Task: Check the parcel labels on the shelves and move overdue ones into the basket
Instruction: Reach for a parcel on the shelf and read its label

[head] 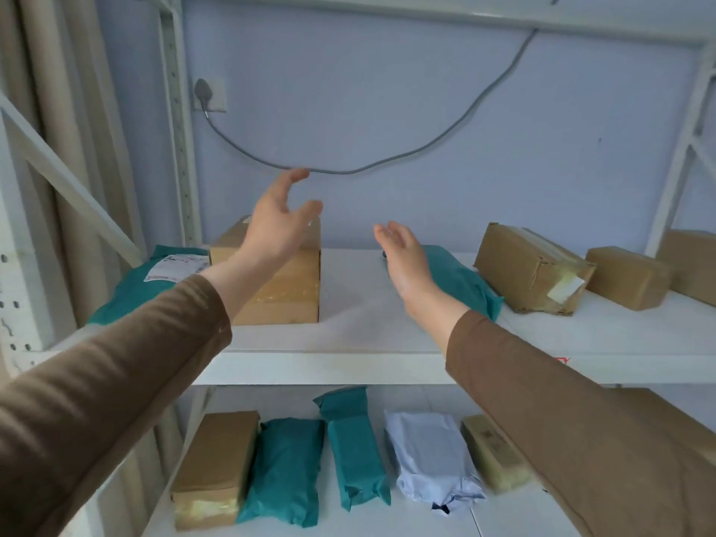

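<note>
A white metal shelf unit (348,366) fills the view, its upper board bare at the centre. On that board, at about ten o'clock from the bare patch, a cardboard box (286,288) is stood, with a teal poly mailer (135,288) lying just beside it at nine o'clock; a printed label (176,267) is seen on the mailer's top face. A second teal mailer (461,281) is partly hidden behind the right wrist, and more brown boxes are set at three o'clock. No basket is seen.

The left hand (277,226) is raised above the box, fingers spread and empty. The right hand (405,253) is held flat and unclenched, nothing gripped.

The box is judged stiff and moderately light, best taken by its two side faces with both palms. The mailers are judged soft and slippery, likely to sag, so an edge pinch with support beneath is advised.
</note>
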{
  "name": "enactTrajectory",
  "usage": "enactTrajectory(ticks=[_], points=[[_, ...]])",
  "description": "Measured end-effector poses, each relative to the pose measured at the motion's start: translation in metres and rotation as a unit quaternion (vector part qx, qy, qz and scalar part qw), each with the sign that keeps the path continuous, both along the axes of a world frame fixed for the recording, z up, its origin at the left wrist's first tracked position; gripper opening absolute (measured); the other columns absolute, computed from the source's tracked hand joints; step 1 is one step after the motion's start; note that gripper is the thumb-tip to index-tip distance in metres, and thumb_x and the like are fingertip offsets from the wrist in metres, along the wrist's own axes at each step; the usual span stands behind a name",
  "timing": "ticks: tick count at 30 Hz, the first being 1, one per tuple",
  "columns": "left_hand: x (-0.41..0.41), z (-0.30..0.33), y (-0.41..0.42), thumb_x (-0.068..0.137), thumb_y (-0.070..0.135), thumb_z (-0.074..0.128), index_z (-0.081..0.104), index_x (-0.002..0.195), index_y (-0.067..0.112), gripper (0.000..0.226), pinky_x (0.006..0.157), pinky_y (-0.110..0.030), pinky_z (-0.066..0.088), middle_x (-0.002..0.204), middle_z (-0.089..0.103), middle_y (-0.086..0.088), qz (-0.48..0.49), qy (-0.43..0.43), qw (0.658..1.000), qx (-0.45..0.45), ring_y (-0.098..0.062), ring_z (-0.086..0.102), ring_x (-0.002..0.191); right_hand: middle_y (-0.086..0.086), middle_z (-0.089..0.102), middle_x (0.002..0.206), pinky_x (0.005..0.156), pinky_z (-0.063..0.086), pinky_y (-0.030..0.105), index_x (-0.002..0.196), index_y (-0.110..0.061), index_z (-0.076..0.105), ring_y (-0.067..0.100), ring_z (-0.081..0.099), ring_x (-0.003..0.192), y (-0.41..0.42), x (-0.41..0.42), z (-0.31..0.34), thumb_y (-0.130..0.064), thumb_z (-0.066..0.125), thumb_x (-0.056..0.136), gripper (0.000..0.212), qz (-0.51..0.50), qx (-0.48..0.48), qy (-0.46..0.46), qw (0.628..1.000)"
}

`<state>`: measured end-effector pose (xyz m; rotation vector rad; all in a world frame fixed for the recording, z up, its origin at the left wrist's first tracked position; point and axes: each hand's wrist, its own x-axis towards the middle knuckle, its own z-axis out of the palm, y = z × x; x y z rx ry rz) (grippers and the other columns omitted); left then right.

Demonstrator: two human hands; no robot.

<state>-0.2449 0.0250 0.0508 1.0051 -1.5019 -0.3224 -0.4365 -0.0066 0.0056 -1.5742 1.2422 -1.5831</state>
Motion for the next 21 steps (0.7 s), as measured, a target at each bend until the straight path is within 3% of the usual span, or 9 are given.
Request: enactTrajectory(ticks=[1, 3, 6, 10, 13, 14, 16, 19, 21], points=[[-0.017, 0.000, -0.003, 0.101, 0.025, 0.062, 0.051, 0.150, 0.026, 0.051, 0.102, -0.016, 0.034, 0.154, 0.049, 0.010, -0.023, -0.018, 1.000, 0.004, 0.001, 0.049, 0.136, -0.004, 0.045, 0.161, 0.119, 0.033, 0.034, 0.155, -0.022, 0.042, 0.016, 0.042, 0.148, -0.002, -0.015, 0.001, -0.050, 0.056, 0.102, 0.062, -0.019, -0.006, 0.005, 1.000], [-0.053, -0.006, -0.012, 0.101, 0.027, 0.062, 0.051, 0.149, 0.027, 0.049, 0.097, -0.018, 0.036, 0.155, 0.049, 0.006, -0.071, -0.048, 0.995, 0.046, -0.012, 0.050, 0.131, -0.003, 0.045, 0.160, 0.118, 0.035, 0.035, 0.154, -0.024, 0.043, 0.018, 0.042, 0.147, -0.005, -0.044, -0.002, -0.047, 0.057, 0.102, 0.059, -0.062, -0.005, 0.026, 0.998], [-0.102, -0.024, -0.031, 0.102, 0.028, 0.063, 0.044, 0.154, 0.021, 0.056, 0.095, -0.020, 0.032, 0.155, 0.047, -0.003, -0.136, -0.049, 0.979, 0.146, -0.006, 0.042, 0.121, -0.001, 0.045, 0.160, 0.118, 0.037, 0.037, 0.154, -0.025, 0.044, 0.021, 0.042, 0.147, -0.009, -0.086, -0.009, -0.041, 0.057, 0.102, 0.056, -0.144, -0.002, 0.096, 0.985], [-0.152, -0.054, -0.049, 0.104, 0.027, 0.062, 0.046, 0.147, 0.016, 0.048, 0.090, -0.028, 0.039, 0.147, 0.052, -0.006, -0.196, 0.047, 0.934, 0.296, -0.011, 0.053, 0.104, 0.001, 0.054, 0.151, 0.108, 0.047, 0.040, 0.155, -0.021, 0.042, 0.029, 0.056, 0.134, -0.019, -0.130, -0.022, -0.042, 0.060, 0.097, 0.063, -0.208, 0.094, 0.166, 0.959], [-0.177, -0.072, -0.056, 0.103, 0.018, 0.063, 0.046, 0.148, 0.015, 0.048, 0.103, -0.037, 0.046, 0.150, 0.051, -0.001, -0.247, 0.168, 0.878, 0.374, -0.023, 0.053, 0.135, 0.008, 0.064, 0.136, 0.100, 0.056, 0.044, 0.149, -0.014, 0.046, 0.032, 0.067, 0.115, -0.034, -0.153, -0.038, -0.038, 0.070, 0.086, 0.072, -0.167, 0.188, 0.060, 0.966], [-0.183, -0.076, -0.058, 0.102, 0.011, 0.063, 0.047, 0.148, 0.012, 0.049, 0.100, -0.039, 0.049, 0.150, 0.055, -0.004, -0.257, 0.193, 0.867, 0.382, -0.027, 0.055, 0.136, 0.013, 0.066, 0.131, 0.096, 0.058, 0.045, 0.146, -0.009, 0.048, 0.033, 0.069, 0.112, -0.035, -0.157, -0.042, -0.031, 0.072, 0.088, 0.066, -0.147, 0.206, 0.014, 0.967], [-0.190, -0.081, -0.057, 0.099, -0.003, 0.062, 0.052, 0.138, 0.006, 0.041, 0.091, -0.040, 0.053, 0.138, 0.064, -0.010, -0.253, 0.217, 0.863, 0.379, -0.034, 0.062, 0.128, 0.019, 0.069, 0.126, 0.090, 0.060, 0.045, 0.139, -0.001, 0.053, 0.037, 0.071, 0.109, -0.036, -0.164, -0.047, -0.016, 0.074, 0.091, 0.054, -0.116, 0.220, -0.056, 0.967], [-0.186, -0.082, -0.047, 0.097, -0.014, 0.055, 0.059, 0.112, 0.005, 0.024, 0.087, -0.043, 0.054, 0.129, 0.066, -0.016, -0.246, 0.223, 0.862, 0.382, -0.039, 0.066, 0.116, 0.017, 0.071, 0.124, 0.093, 0.059, 0.046, 0.133, 0.001, 0.061, 0.034, 0.071, 0.108, -0.013, -0.166, -0.048, -0.010, 0.075, 0.092, 0.045, -0.069, 0.237, -0.124, 0.961], [-0.175, -0.081, -0.036, 0.096, -0.015, 0.052, 0.062, 0.119, 0.003, 0.031, 0.079, -0.040, 0.061, 0.132, 0.067, -0.017, -0.277, 0.221, 0.850, 0.391, -0.035, 0.068, 0.101, 0.013, 0.073, 0.113, 0.077, 0.064, 0.040, 0.122, -0.002, 0.066, 0.028, 0.072, 0.095, 0.011, -0.167, -0.045, -0.013, 0.072, 0.096, 0.028, -0.020, 0.246, -0.191, 0.950]])
